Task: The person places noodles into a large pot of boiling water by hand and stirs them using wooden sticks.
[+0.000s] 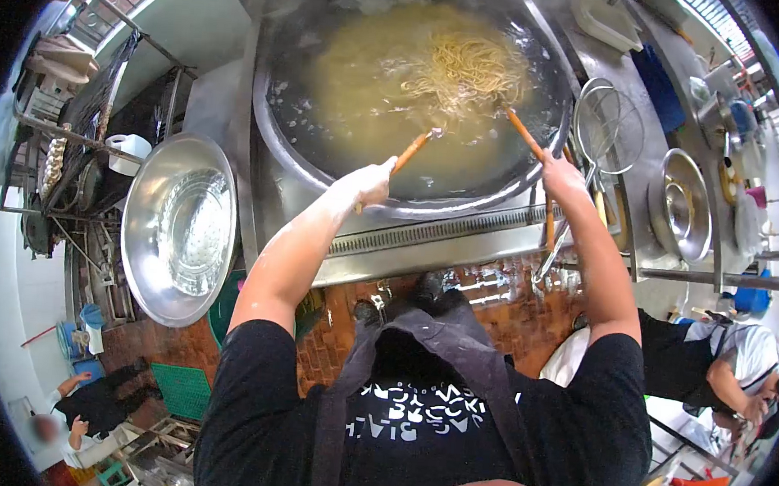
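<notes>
Where the yellow noodles (pixel 478 69) lie in the cloudy water (pixel 356 69), they form one loose tangle, right of centre and beyond both stick tips. Its long axis looks slanted, from near left to far right; strands loop every way, so that's approximate. Tangle sits ahead and right of the left hand (pixel 366 184), ahead and left of the right hand (pixel 564 176). Right one looks slightly nearer.

Left fingers are wrapped round one wooden stick (pixel 412 152), pointing forward and rightward, tip just short of the noodles' near edge. Right fingers are closed on a second wooden stick (pixel 526 134), pointing forward and leftward, tip by the near right edge. Sticks converge toward the tangle, tips apart; contact under the water: can't tell.

Both hands are at the near side of the big round wok (pixel 446 211), set in a metal stove (pixel 424 262). Wire strainer (pixel 610 127) lies just beyond the wok's right rim, near the right hand. Farther right, steel basin (pixel 704 211); well left, large steel bowl (pixel 144 244). Another person (pixel 684 358) stands off to the right.
</notes>
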Demonstrator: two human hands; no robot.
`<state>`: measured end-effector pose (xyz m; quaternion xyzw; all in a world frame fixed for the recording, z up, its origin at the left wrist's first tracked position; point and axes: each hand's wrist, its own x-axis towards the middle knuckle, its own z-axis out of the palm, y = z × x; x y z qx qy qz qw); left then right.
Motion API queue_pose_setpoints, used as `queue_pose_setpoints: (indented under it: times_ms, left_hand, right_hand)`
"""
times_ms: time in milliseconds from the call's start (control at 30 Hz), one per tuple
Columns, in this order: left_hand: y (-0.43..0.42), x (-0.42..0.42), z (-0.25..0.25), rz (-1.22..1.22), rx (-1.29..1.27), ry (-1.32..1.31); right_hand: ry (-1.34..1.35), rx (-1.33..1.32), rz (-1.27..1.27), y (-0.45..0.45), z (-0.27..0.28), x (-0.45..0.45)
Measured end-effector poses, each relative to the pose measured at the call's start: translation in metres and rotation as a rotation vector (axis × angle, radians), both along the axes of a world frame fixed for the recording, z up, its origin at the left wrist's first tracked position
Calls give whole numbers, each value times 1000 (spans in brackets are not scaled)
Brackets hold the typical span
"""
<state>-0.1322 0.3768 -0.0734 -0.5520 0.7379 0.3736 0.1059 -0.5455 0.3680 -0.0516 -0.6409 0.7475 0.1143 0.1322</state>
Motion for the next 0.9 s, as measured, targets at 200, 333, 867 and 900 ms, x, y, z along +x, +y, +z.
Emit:
queue_pose_setpoints:
  times_ms: [200, 333, 867, 900]
  left_hand:
    - [56, 56, -32, -93, -45, 96]
    - [91, 88, -52, -145, -156, 218]
    - [263, 256, 110, 413, 254, 368]
    - [275, 255, 124, 436, 265, 310]
  right_hand:
    - [90, 132, -32, 88, 64, -29]
    - [39, 25, 13, 150, 129, -35]
    - [-184, -58, 173, 102, 46, 50]
    - [-234, -7, 107, 84, 24, 66]
